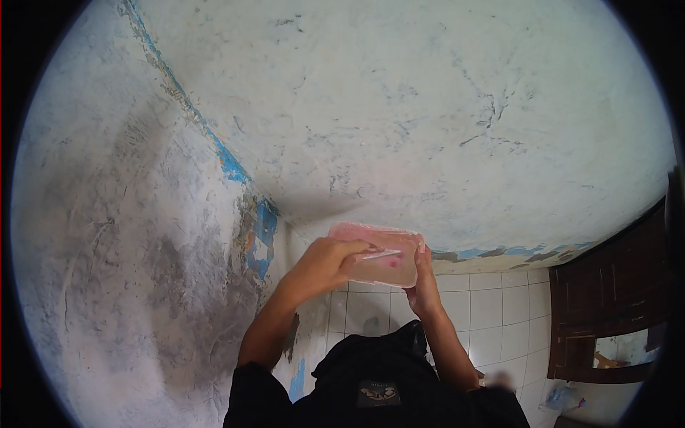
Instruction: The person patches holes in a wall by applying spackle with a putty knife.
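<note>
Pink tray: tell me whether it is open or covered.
Open: no lid shows over the pink tray, and its inside, with a darker pink spot, is visible.

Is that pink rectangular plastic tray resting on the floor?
No: the right hand grips the pink rectangular plastic tray by its edge, above the white tiled floor.

Tray (357,232): plastic-looking. Wall (428,107): rough, flaking. Floor tiles (485,346): smooth, glossy. Shirt (442,399): matt cloth.

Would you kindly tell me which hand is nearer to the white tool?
Left. The left hand holds the white tool over the tray; the right hand grips the tray's right side, apart from the tool.
</note>
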Demonstrator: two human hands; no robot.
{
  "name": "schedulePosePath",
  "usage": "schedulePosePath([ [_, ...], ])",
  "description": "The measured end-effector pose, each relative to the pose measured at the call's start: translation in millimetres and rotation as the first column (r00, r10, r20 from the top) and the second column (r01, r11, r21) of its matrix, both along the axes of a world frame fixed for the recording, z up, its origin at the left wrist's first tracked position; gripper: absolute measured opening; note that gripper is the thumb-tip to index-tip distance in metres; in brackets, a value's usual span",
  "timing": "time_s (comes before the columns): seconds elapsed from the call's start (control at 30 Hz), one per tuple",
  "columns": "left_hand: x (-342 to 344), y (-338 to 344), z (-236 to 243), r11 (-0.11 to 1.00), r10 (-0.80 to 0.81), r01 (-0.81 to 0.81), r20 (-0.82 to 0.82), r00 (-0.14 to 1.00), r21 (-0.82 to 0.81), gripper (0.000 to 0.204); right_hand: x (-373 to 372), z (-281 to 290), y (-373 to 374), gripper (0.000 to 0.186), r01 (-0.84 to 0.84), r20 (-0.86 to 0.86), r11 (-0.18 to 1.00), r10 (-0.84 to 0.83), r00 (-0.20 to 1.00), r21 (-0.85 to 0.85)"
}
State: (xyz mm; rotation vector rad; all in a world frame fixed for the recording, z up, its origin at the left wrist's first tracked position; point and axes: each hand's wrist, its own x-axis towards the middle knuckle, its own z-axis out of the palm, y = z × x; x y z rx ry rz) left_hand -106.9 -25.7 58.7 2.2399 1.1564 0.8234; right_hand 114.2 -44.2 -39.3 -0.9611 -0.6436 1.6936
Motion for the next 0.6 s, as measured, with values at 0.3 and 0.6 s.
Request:
schedulePosePath([
  [0.3, -25.0, 19.3, -7.0, 0.929, 0.134, -0.002, 0.332, 0.934, -0.371, 0.017, 3.5, 7.7, 0.3, 0.065, 0.046, -0.008, 0.999, -0.046, 0.999, -0.017],
  [0.6, -16.6, 15.9, -25.9, 0.884, 0.334, 0.059, 0.714, 0.615, -0.464, 0.024, 6.7, 13.2, 3.6, 0.066, 0.113, -0.025, 0.993, -0.112, 0.993, 0.019],
])
